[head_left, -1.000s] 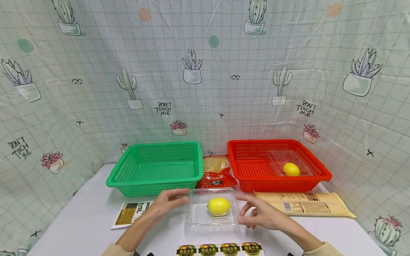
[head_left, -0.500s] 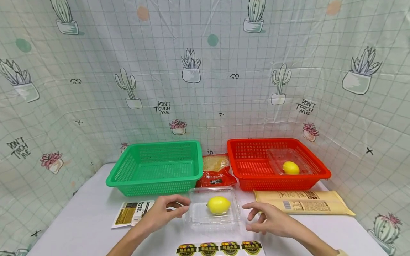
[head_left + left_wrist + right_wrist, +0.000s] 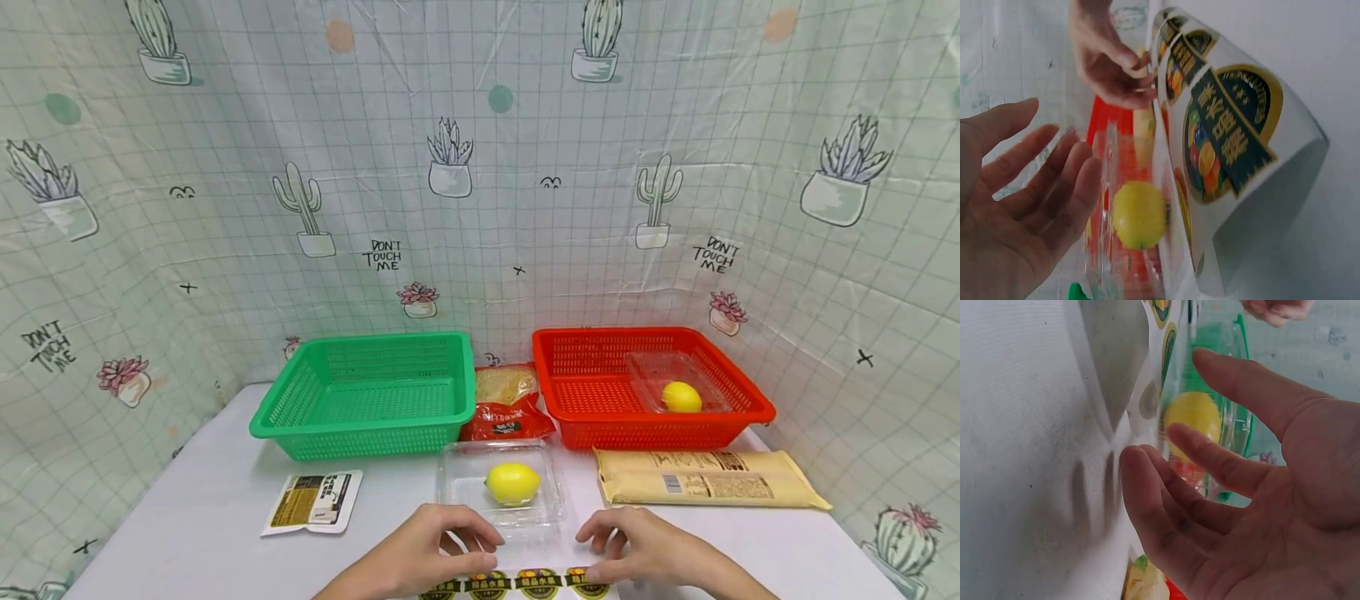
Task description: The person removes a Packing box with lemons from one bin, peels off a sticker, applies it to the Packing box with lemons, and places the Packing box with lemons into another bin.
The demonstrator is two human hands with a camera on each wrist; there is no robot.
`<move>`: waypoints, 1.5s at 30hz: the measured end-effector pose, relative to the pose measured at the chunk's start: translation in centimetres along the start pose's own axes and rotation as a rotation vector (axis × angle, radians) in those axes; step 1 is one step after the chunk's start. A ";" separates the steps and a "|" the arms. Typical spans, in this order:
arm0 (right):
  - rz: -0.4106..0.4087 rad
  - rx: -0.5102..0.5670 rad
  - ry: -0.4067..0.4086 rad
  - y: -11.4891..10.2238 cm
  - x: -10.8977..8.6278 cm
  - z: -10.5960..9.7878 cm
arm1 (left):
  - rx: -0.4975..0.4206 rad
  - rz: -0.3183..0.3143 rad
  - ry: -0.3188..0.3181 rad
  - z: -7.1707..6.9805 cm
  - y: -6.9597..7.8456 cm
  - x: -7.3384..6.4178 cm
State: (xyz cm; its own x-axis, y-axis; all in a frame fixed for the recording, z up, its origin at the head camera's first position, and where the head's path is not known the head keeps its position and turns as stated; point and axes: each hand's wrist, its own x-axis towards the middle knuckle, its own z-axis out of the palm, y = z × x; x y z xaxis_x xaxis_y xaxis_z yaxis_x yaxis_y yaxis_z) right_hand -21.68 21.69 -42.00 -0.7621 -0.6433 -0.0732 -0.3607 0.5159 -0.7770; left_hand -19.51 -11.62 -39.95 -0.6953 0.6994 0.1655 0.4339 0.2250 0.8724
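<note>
A sheet of round fruit stickers [image 3: 538,585] lies at the bottom edge of the head view; in the left wrist view the sheet [image 3: 1229,131] looks curled up off the table. My left hand [image 3: 442,550] hovers over its left part, fingers loosely bent and holding nothing. By the sheet's right end is my right hand [image 3: 637,546], fingers bent and apart; whether the thumb touches the sheet, I cannot tell. Just beyond both hands, a yellow lemon [image 3: 513,483] sits in a clear plastic box [image 3: 461,500], also seen in both wrist views.
A green basket [image 3: 360,430] stands back left, a red basket [image 3: 660,433] back right with another boxed lemon [image 3: 682,397]. Between them lies a red food packet [image 3: 506,417]. A tan packet [image 3: 712,479] lies right, a small white-and-brown packet [image 3: 313,502] left.
Both hands have let go of the clear box's sides and drawn back toward the sticker sheet. The box and lemon have stayed in place.
</note>
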 end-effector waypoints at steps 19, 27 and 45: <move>-0.036 -0.068 0.000 -0.3 0.3 1.2 | 0.597 -0.068 -0.218 3.7 -1.1 3.0; 0.061 -0.110 0.023 -1.1 0.6 1.8 | 0.699 -0.042 -0.217 4.6 -0.8 3.8; 0.051 -0.181 0.043 -1.0 1.0 2.1 | 0.839 0.036 -0.253 5.4 -1.1 4.5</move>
State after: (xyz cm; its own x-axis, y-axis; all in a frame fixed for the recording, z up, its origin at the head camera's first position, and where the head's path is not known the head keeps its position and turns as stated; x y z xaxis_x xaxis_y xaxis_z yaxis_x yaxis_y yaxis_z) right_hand -20.98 19.36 -42.64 -0.8027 -0.5910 -0.0804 -0.4086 0.6431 -0.6477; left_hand -20.02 -5.01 -42.63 -0.5684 0.8227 -0.0068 0.8005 0.5550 0.2261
